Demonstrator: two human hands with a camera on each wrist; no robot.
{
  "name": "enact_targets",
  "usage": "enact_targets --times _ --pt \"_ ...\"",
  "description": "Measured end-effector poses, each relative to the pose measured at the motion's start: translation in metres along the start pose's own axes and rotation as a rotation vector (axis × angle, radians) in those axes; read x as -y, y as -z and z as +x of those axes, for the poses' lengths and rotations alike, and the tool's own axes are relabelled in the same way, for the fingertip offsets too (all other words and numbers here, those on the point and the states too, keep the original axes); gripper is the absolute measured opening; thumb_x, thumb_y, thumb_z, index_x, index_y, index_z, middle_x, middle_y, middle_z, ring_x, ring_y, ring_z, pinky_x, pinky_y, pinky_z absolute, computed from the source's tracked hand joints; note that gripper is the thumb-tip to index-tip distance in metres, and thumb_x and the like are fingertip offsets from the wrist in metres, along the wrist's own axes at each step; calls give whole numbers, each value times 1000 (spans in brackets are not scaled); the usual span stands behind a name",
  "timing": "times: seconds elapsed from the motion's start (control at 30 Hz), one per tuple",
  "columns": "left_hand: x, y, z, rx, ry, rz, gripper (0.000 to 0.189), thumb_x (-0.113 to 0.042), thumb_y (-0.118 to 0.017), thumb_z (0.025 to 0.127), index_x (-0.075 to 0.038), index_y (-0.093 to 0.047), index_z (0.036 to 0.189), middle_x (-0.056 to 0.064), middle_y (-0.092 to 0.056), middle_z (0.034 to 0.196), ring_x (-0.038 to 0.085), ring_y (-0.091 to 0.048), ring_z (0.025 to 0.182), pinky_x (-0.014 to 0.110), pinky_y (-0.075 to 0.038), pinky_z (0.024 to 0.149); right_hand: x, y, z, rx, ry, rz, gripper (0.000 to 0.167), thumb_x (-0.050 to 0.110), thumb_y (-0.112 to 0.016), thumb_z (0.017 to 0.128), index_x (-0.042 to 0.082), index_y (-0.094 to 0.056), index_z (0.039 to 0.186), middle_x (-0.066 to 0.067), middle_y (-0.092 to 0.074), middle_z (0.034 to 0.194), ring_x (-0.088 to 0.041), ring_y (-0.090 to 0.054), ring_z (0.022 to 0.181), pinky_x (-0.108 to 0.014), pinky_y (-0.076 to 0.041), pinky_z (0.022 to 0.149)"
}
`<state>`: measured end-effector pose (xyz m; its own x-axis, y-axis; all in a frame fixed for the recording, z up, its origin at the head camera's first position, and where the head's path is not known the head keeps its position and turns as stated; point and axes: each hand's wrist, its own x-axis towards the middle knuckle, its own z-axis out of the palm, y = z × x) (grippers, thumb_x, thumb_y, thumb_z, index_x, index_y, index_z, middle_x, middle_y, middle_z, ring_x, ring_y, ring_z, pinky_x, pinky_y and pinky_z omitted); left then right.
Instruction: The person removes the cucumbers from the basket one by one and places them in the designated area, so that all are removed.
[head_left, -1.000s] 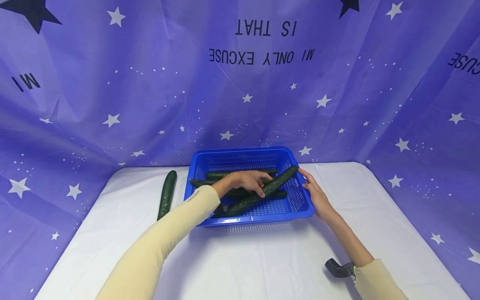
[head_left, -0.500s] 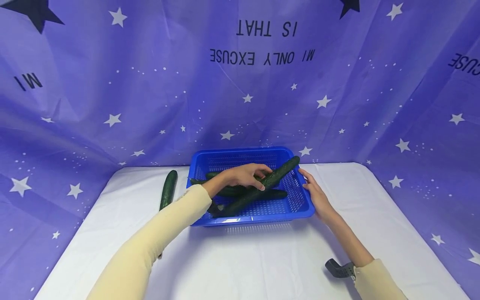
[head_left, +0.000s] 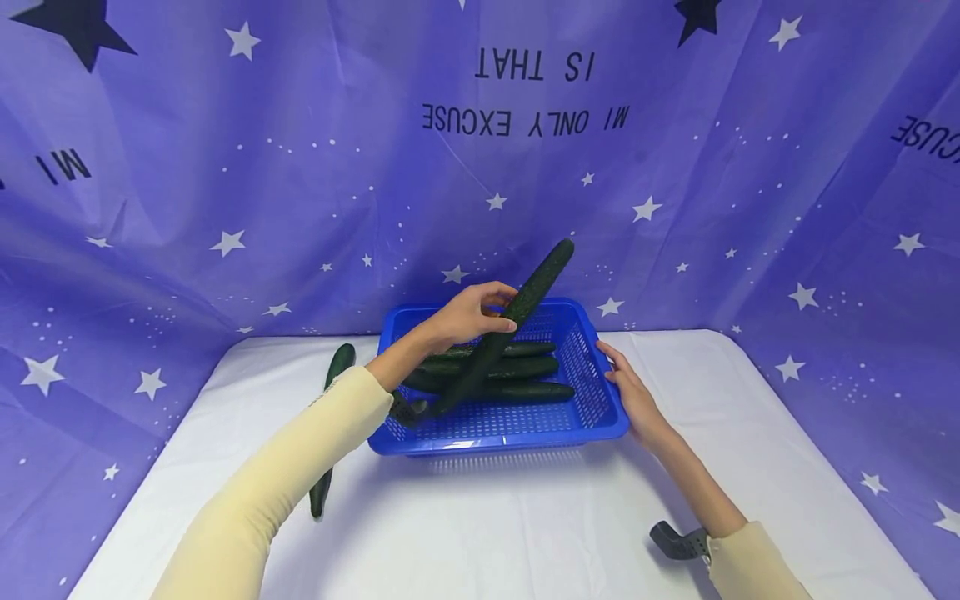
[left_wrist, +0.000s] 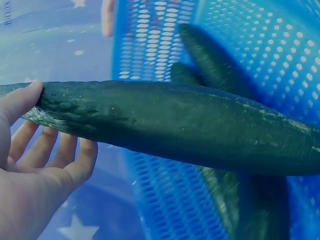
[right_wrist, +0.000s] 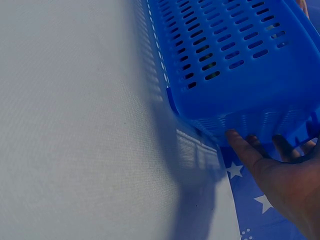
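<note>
My left hand [head_left: 472,317] grips a long dark green cucumber [head_left: 543,279], which slants over the blue basket [head_left: 510,441]. In the left wrist view the thumb lies on top of the cucumber [left_wrist: 190,125], with the other fingers below. Several more cucumbers [head_left: 528,392] lie side by side on the basket floor, partly hidden behind the held one. At the basket's right end, my right hand [head_left: 637,400] rests its fingertips against the outside below the rim. The right wrist view shows those fingers [right_wrist: 245,150] extended against the end wall.
Left of the basket, another cucumber [head_left: 318,497] lies on the white tablecloth [head_left: 487,533], partly hidden by the left sleeve. A purple star-print curtain [head_left: 480,167] rises behind and at both sides. A dark grey mount [head_left: 678,542] sticks out from the right wrist.
The left hand has lifted the cucumber up and back from the basket, and its far end now reaches above the rear rim. The right hand stays at the basket's right end.
</note>
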<state>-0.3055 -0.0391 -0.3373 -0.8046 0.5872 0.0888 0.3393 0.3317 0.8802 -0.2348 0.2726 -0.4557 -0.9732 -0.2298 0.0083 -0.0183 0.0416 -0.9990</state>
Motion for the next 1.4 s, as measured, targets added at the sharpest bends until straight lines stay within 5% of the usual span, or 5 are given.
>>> enact_targets --times 0.3,0.6,0.77,1.17,1.4 --pt "-15 42 -25 -141 -80 -72 56 -6 -69 95 -4 -45 146 16 -48 144 32 -49 130 45 -48 98 0 0 -1 -9 -2 3 57 10 -22 105 17 -15 161 -20 -15 160 -41 -33 131 -25 -46 89" --pt "-17 76 -68 -264 -47 -39 58 -5 -67 96 -5 -43 148 18 -51 141 33 -53 126 46 -48 98 -1 1 -1 -15 -15 -4 58 10 -22 104 18 -15 161 -21 -19 158 -40 -41 124 -28 -50 86" --pt "-8 96 -98 -326 -2 8 60 -4 -66 96 -4 -40 149 21 -49 141 37 -52 125 48 -47 98 0 0 -1 -18 -8 10 57 9 -22 104 17 -16 161 -22 -22 156 -35 -43 121 -27 -49 87" --pt "29 131 -169 -432 233 132 70 -15 -68 96 -5 -31 155 31 -41 142 50 -48 122 59 -42 97 3 0 -2 -22 -4 8 57 9 -22 104 16 -16 160 -23 -23 155 -32 -47 115 -30 -50 84" --pt "62 140 -196 -455 326 147 74 -20 -65 99 -7 -23 158 34 -38 143 39 -58 106 38 -51 78 2 -2 -1 -15 -11 3 57 10 -23 104 18 -17 161 -21 -23 156 -34 -46 117 -29 -49 85"
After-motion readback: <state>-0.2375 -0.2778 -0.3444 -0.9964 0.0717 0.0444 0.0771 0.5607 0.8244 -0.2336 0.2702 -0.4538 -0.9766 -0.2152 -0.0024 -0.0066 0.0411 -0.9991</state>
